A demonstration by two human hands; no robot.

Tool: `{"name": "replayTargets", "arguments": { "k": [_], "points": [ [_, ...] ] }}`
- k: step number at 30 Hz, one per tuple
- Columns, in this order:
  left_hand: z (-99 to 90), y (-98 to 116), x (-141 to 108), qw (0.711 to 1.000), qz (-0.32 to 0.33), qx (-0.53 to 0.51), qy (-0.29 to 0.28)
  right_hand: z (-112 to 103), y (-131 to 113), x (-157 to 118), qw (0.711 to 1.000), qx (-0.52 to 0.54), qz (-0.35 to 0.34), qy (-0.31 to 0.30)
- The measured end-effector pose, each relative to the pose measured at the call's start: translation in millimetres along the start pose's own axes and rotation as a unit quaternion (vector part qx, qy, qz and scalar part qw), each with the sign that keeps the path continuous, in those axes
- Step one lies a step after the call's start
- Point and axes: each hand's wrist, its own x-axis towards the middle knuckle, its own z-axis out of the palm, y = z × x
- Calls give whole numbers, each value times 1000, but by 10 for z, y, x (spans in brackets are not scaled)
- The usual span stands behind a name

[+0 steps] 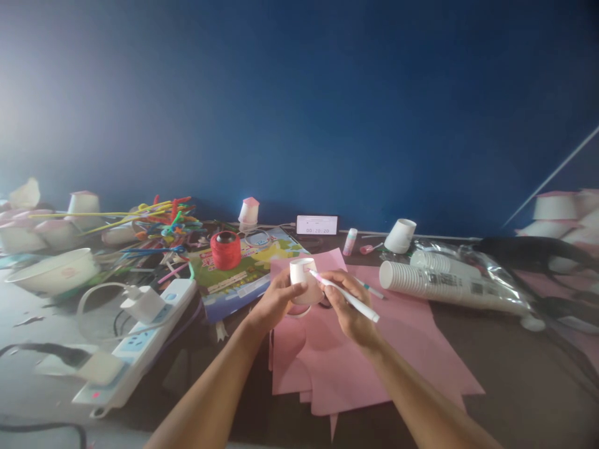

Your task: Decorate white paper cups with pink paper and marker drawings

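Left hand (277, 300) grasps a white paper cup (299, 272), partly covering it. Right hand (349, 315) grips a marker (362, 307) at its side; the pink marking (307, 269) there is unclear.

One head-worn camera looks forward and down from above the forearms (210, 381): the left hand (277, 298) and right hand (349, 308) near, at center, the counter (510, 374) spreading below, a blue wall (299, 106) filling the upper half.
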Motion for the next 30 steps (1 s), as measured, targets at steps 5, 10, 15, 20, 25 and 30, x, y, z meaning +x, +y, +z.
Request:
{"name": "replayTargets", "arguments": {
  "k": [5, 10, 15, 20, 25, 30],
  "points": [
    [7, 9, 0, 1000, 5, 0, 3, 4, -29, 0, 1000, 2, -1, -11],
    [6, 9, -4, 1000, -2, -1, 9, 10, 8, -14, 1000, 2, 17, 2],
    [1, 7, -2, 1000, -2, -1, 9, 2, 97, -11, 997, 7, 63, 45],
    [8, 19, 1, 1000, 3, 5, 6, -8, 81, 17, 994, 3, 73, 82],
    [-2, -5, 0, 1000, -2, 4, 19, -17, 58, 3, 997, -9, 48, 61],
    [-6, -11, -2, 1000, -12, -2, 29, -12, 52, -6, 999, -6, 32, 41]
  ]
}}
